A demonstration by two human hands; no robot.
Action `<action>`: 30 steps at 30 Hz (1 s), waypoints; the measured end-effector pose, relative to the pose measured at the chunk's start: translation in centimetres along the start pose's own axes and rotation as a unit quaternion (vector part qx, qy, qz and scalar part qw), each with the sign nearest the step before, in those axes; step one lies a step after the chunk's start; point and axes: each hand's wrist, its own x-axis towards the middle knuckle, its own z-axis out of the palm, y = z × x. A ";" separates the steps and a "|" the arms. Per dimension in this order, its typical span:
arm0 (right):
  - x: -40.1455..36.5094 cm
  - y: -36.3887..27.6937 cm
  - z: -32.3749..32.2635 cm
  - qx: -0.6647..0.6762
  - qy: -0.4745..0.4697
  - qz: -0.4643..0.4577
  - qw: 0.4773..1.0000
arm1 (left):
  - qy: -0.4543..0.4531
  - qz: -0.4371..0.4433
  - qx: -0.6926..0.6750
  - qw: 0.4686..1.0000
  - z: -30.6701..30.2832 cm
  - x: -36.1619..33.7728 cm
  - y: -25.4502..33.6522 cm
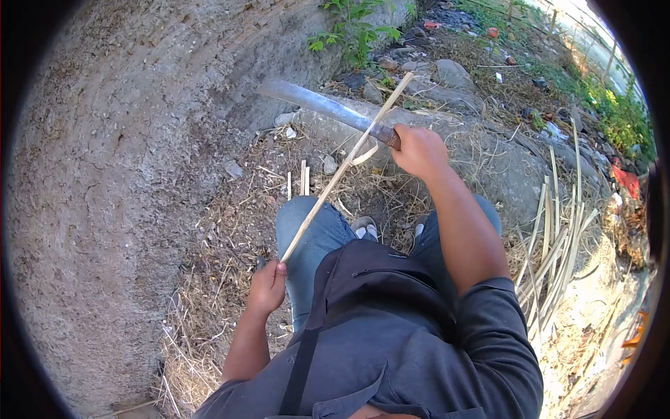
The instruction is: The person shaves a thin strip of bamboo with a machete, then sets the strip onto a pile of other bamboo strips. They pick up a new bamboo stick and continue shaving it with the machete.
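My right hand [422, 151] is closed round the dark handle of a machete [317, 103], whose long blade points up and to the left. In my closed left hand [268, 285] is the lower end of a long, pale bamboo strip [328, 190]. The strip slants up to the right and crosses the blade near the handle. A thin shaving [366, 155] curls off the strip just below the blade. My knees in blue jeans [307, 222] are bent under the strip, and a black bag [380, 276] lies across my lap.
Several split strips [555, 241] lie in a pile to my right. A few short upright pieces [304, 178] stand by my left knee. A rough wall [125, 181] rises on the left. Stones [453, 74], dry shavings and a green plant [352, 31] are ahead.
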 end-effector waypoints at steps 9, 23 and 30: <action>-1.0 0.0 -0.2 0.021 -0.120 -0.020 0.992 | -0.025 -0.012 -0.012 1.000 0.3 0.4 0.4; 1.2 3.0 1.4 -0.032 0.054 0.065 0.996 | -0.025 -0.014 -0.040 0.999 -3.3 0.3 -0.5; 0.0 2.4 0.9 0.095 -0.112 0.092 0.985 | -0.009 0.003 -0.004 1.000 -1.6 0.0 -2.8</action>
